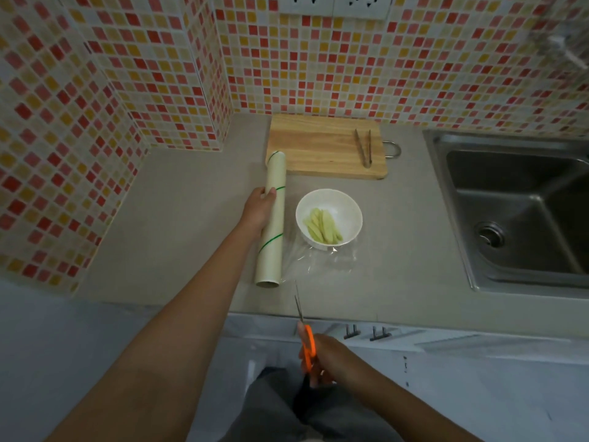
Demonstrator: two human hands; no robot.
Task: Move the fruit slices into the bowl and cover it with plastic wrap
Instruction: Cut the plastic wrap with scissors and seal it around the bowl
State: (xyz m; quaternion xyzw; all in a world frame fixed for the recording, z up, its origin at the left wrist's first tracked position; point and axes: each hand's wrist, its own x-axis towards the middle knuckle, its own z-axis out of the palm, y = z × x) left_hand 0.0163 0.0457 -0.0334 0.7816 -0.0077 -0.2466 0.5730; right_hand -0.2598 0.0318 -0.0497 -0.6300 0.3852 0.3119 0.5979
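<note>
my left hand [259, 207] grips the stiff plastic wrap roll [272, 220]; right hand [322, 355] clutches scissors [304, 333]; film [318, 260] is thin, clingy, best held at edges.

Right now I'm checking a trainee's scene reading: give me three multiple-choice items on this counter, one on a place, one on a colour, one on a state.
1. Where do the tongs lie?
A. in the sink
B. on the cutting board
C. in the bowl

2. What colour are the scissors' handles?
A. orange
B. blue
C. black

3. What is the left hand doing?
A. resting flat on the counter
B. lifting the bowl
C. holding the plastic wrap roll

Answers:
1 B, they rest on the board's right part.
2 A, orange shows in the right hand.
3 C, its fingers curl around the roll.
</note>
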